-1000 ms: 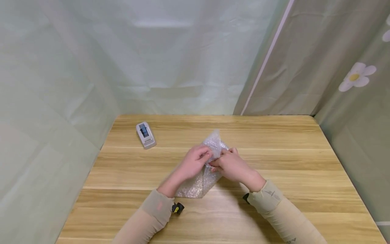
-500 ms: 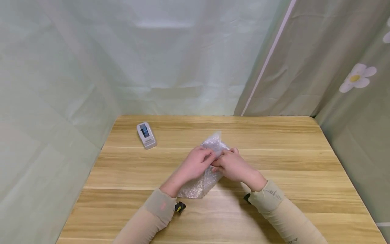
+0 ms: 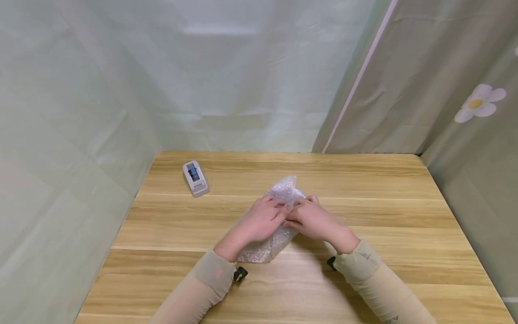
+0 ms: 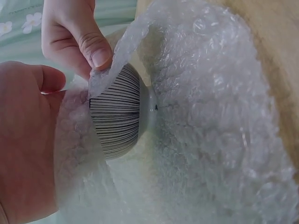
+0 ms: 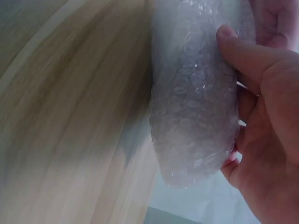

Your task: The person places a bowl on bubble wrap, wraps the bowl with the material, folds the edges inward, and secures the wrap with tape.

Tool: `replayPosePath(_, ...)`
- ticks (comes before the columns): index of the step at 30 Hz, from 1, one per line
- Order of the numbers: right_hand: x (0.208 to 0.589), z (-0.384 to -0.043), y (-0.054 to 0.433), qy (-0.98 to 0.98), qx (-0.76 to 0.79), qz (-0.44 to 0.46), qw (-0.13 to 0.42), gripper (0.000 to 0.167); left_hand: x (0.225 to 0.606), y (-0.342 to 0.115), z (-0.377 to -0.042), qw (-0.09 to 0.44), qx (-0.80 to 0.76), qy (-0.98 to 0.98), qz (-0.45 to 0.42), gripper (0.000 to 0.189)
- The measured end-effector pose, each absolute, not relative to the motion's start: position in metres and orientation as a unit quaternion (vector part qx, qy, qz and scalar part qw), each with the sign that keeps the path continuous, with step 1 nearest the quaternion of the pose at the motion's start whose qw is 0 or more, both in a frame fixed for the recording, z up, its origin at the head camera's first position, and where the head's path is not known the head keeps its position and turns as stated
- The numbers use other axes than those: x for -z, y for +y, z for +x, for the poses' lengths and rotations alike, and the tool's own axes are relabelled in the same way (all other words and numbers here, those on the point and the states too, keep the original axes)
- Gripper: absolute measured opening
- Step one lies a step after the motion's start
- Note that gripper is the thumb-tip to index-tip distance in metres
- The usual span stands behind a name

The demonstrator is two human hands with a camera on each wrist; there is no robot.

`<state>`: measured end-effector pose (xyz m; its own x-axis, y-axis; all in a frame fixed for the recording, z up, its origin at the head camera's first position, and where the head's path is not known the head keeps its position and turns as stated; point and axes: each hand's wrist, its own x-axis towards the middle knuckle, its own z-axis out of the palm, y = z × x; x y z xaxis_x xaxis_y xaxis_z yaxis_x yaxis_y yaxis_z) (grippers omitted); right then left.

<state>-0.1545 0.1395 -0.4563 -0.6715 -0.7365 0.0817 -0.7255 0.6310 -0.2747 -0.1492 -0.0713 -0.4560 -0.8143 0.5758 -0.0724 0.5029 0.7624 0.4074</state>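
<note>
A striped bowl (image 4: 117, 112), white with thin black lines, lies on its side within a fold of clear bubble wrap (image 4: 210, 93), as the left wrist view shows. From the head view the wrap (image 3: 285, 189) hides it. My left hand (image 3: 265, 219) rests palm-down over the wrap, its fingers reaching to the right hand's fingertips. My right hand (image 3: 314, 220) pinches the wrap's edge near the bowl's rim. In the right wrist view its thumb (image 5: 238, 50) lies on the wrap's rounded side, with the other fingers partly hidden behind.
A small pale grey device (image 3: 196, 178) with a dark window lies at the back left of the wooden table (image 3: 384, 202). Curtains (image 3: 243, 81) hang behind and beside the table. Black wrist mounts (image 3: 240, 274) sit at the sleeve cuffs.
My left hand has gone from pinching the wrap's flap to lying over it, moving slightly right and down. The right hand keeps its grip almost in place.
</note>
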Motion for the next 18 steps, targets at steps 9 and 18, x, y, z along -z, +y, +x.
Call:
replayPosePath(9, 0.46, -0.16, 0.147, 0.869, 0.167, -0.464, -0.022, 0.027, 0.459, -0.073, -0.149, 0.111, -0.166, 0.936, 0.289, 0.051)
replayPosePath(18, 0.452, -0.168, 0.16, 0.842, 0.286, -0.454, -0.056, 0.011, 0.46, -0.073, -0.148, 0.117, -0.135, 0.932, 0.316, 0.054)
